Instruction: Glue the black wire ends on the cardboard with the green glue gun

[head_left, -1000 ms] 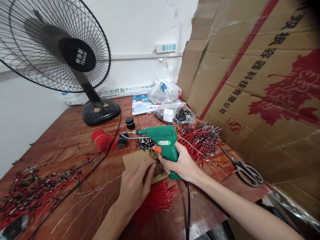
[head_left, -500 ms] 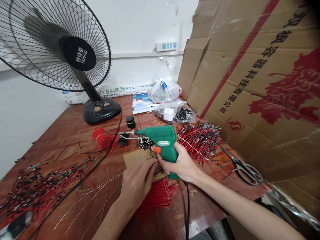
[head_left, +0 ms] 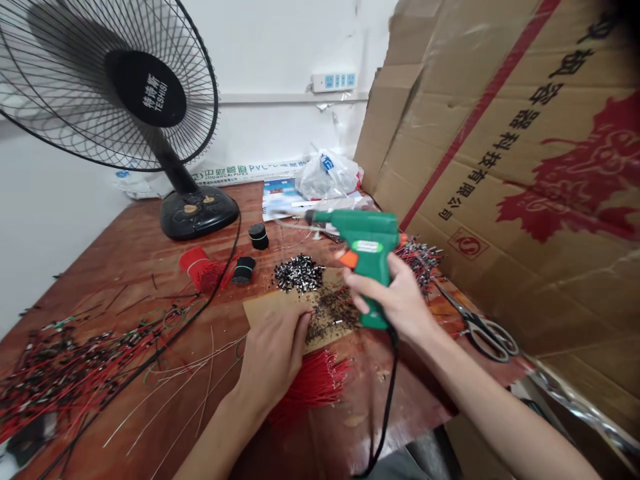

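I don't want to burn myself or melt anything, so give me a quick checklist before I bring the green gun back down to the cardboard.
1. Grip on gun: right hand wrapped round the handle, ok.
2. Tip away from the fingers: raised and pointing left over the table, ok.
3. Left hand steadying the cardboard: resting on its near edge, ok.
4. Cord: hangs free off the table edge, ok.
5. Scissors out of the way: lying to the right, beside the arm, ok.
6. Tip hot: cannot tell.
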Demonstrator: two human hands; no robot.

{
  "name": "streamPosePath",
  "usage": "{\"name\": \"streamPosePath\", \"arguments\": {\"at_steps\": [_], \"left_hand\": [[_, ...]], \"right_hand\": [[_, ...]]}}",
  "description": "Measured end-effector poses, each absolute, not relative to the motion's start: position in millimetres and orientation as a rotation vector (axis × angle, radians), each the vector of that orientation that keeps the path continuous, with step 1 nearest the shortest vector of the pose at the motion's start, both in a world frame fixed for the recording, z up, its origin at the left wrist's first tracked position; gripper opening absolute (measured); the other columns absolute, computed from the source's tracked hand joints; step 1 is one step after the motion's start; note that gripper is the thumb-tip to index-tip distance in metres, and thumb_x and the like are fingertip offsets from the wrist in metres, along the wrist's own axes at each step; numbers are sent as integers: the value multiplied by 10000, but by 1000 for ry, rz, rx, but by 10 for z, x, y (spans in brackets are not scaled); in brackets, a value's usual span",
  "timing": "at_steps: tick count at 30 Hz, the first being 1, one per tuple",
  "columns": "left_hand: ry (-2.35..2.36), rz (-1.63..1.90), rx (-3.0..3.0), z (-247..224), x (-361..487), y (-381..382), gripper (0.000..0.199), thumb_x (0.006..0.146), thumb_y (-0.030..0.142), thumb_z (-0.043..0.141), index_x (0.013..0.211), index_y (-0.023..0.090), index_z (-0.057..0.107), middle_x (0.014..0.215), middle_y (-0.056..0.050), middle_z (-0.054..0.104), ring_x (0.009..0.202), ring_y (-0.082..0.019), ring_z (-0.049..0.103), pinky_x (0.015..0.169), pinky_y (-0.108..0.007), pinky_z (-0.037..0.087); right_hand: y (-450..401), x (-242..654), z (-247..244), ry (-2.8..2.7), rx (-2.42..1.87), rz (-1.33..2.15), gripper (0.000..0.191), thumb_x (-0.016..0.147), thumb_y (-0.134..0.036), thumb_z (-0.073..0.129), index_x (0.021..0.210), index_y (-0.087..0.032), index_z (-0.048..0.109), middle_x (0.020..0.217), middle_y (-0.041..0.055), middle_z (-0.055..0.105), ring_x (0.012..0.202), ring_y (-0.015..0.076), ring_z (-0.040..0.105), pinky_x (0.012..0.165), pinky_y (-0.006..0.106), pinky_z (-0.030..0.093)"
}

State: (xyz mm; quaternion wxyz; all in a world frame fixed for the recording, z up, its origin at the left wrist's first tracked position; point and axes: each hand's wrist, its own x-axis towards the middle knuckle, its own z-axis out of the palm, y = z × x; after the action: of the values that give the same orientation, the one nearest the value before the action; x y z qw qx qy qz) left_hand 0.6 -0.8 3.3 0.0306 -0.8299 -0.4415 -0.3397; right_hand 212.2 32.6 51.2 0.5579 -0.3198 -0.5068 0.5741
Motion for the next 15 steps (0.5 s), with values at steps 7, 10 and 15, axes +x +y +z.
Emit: {"name": "streamPosePath", "arguments": {"at_steps": [7, 10, 15], "left_hand": [[-1504, -779, -2702, -47, 135, 2, 111, 1017, 256, 480, 1101, 211, 538, 973, -4, 738, 822, -190, 692, 775, -339, 406], [-1497, -677, -2725, -48, 216, 47, 120, 1000, 277, 525, 1097, 223, 571, 1009, -8, 744, 886, -207, 697, 785, -351, 392], [-1439, -452, -2729, -24, 332, 145, 126, 973, 231, 556, 887, 214, 646, 848, -8, 718, 792, -212, 671, 728, -353, 373]], "right_hand": [[-290, 2823, 513, -1023, -1162, 1106, 222, 887, -376, 698, 1024, -201, 693, 796, 68, 707, 534, 190, 593, 510, 336, 462], [-611, 2971, 162, -989, -1254, 1120, 240, 911, -406, 663, 1043, -205, 668, 560, 14, 615, 453, 169, 483, 455, 309, 372], [-907, 3016, -321, -940, -1261, 1217, 319, 935, -415, 631, 1153, -183, 636, 489, -26, 521, 452, 171, 433, 485, 322, 320]]}}
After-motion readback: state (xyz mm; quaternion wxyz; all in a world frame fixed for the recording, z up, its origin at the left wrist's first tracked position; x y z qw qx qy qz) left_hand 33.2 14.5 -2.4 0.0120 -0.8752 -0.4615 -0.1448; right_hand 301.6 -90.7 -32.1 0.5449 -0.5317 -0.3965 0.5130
